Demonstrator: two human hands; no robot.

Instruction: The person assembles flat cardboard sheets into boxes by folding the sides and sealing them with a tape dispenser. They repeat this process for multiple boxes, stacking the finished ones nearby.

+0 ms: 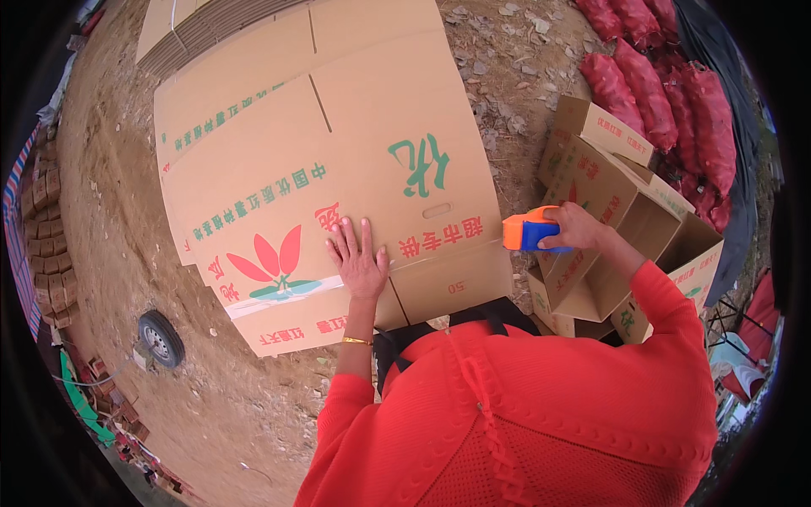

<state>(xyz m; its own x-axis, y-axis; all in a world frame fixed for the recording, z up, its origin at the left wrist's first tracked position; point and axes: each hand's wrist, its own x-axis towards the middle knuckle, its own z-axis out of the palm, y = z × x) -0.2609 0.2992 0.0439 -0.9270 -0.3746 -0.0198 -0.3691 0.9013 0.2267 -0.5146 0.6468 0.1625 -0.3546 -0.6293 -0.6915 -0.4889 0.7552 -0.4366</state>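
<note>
A large brown cardboard box [338,160] with green and red print stands in front of me. A strip of clear tape [279,291] runs along its bottom seam. My left hand [358,258] lies flat on the box with fingers spread, pressing on the seam near the tape. My right hand [573,228] grips an orange and blue tape dispenser [525,230] just off the box's right edge. A gold bangle sits on my left wrist, and both arms are in red sleeves.
Open assembled cardboard boxes [617,211] are piled at my right. Red mesh sacks [659,84] lie behind them on a dark sheet. Flat cartons [182,34] are stacked at the top left. A small wheel [160,338] rests on the dirt ground at left.
</note>
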